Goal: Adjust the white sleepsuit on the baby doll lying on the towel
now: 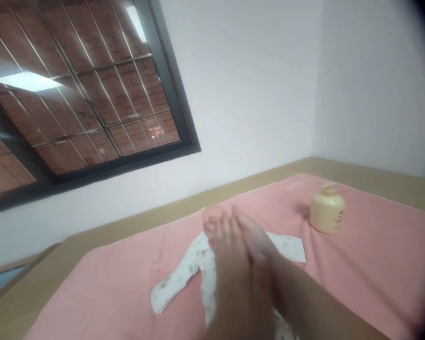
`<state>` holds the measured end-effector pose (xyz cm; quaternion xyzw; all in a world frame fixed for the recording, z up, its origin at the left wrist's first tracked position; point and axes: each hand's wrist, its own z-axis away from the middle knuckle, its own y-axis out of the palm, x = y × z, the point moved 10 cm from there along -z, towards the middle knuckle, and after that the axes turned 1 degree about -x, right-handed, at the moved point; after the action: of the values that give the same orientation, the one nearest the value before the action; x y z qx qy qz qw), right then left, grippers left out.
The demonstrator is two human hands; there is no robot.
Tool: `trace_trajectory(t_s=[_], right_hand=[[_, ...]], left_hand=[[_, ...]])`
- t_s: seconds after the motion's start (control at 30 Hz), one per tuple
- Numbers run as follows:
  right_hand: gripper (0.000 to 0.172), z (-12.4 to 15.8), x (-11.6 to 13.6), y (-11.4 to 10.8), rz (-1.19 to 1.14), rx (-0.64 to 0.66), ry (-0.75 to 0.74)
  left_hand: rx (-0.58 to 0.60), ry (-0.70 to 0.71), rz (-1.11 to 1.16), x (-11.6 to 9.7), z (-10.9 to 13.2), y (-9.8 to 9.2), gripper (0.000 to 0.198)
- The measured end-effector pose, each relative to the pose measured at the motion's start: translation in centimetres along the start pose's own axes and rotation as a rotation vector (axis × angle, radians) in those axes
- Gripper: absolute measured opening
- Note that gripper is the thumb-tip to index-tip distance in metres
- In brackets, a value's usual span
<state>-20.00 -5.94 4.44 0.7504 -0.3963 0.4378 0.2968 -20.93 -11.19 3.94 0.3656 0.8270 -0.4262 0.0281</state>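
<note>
My left hand (230, 250) and my right hand (255, 238) press together, palm to palm, with the fingers stretched out and somewhat blurred. Nothing shows between them, though the palms are hidden. Beneath and behind the hands lies a small white printed baby garment (184, 275), its sleeves spread to both sides. At its neck end a rounded, skin-toned shape like a doll's head (211, 212) shows past my fingertips. My hands and forearms cover most of the garment's body.
A pink cloth (123, 278) covers most of the tan surface (269, 175). To the right stands a cream pump bottle (327, 211). White walls (248, 85) meet at a corner behind, and a dark-framed barred window (102, 80) is at upper left.
</note>
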Motion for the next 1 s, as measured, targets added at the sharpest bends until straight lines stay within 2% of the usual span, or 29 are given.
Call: trace_trajectory(t_s=[0.07, 0.13, 0.2, 0.27, 0.3, 0.33, 0.4, 0.47, 0.5, 0.57, 0.6, 0.7, 0.77, 0.83, 0.93, 1.0], right_hand=[[0.075, -1.0, 0.9, -2.5, -0.125, -0.043, 0.057], [0.074, -1.2, 1.9, -4.5, -0.222, -0.093, 0.066], [0.065, -0.7, 2.9, -6.3, -0.259, -0.177, 0.021], [0.052, 0.0, 3.5, -7.9, -0.192, -0.285, -0.059], [0.047, 0.2, 3.5, -8.2, -0.124, -0.293, -0.084], [0.045, 0.0, 3.1, -7.6, -0.05, -0.23, -0.084], [0.043, -0.5, 0.9, -4.3, 0.106, 0.085, -0.027], [0.04, 0.1, -2.3, -0.6, 0.294, 0.437, 0.011], [0.038, 0.2, -3.6, 0.4, 0.422, 0.521, -0.02], [0.034, 0.1, -5.8, 1.4, 0.706, 0.555, -0.142], [0.032, 0.0, -6.7, 1.8, 0.817, 0.568, -0.198], [0.036, -0.3, -8.6, 2.1, 1.007, 0.542, -0.285], [0.045, -0.5, -9.3, 1.5, 1.07, 0.488, -0.264], [0.059, -0.4, -9.7, 0.5, 1.133, 0.393, -0.182], [0.073, 0.7, -9.6, -0.7, 1.234, 0.246, -0.032], [0.068, 1.8, -9.0, 0.4, 1.246, 0.296, -0.053]], left_hand=[[0.058, 0.041, -0.028, -2.0, 0.8, 2.2, 0.062], [0.134, 0.088, -0.096, -3.1, 1.5, 4.5, 0.065], [0.129, 0.066, -0.168, -2.2, 1.8, 5.7, 0.069], [0.069, 0.003, -0.236, -0.2, 1.8, 5.9, 0.071], [0.07, 0.018, -0.273, 0.6, 1.9, 6.2, 0.07], [0.092, 0.06, -0.298, 1.1, 2.1, 6.6, 0.066], [0.125, 0.168, -0.292, 1.6, 3.0, 7.2, 0.057], [0.116, 0.351, -0.235, 0.8, 4.5, 7.4, 0.043], [0.097, 0.46, -0.2, 0.1, 5.5, 7.4, 0.035], [0.061, 0.615, -0.135, -1.0, 7.0, 7.3, 0.021], [0.061, 0.637, -0.115, -1.2, 7.3, 7.3, 0.017], [0.121, 0.562, -0.09, -1.2, 6.7, 7.6, 0.013], [0.176, 0.527, -0.077, -1.4, 6.1, 7.7, 0.014], [0.202, 0.511, -0.069, -1.5, 5.9, 7.7, 0.015], [0.181, 0.516, -0.101, -1.3, 6.3, 7.4, 0.02], [0.182, 0.483, -0.146, -0.8, 6.6, 7.5, 0.022]])
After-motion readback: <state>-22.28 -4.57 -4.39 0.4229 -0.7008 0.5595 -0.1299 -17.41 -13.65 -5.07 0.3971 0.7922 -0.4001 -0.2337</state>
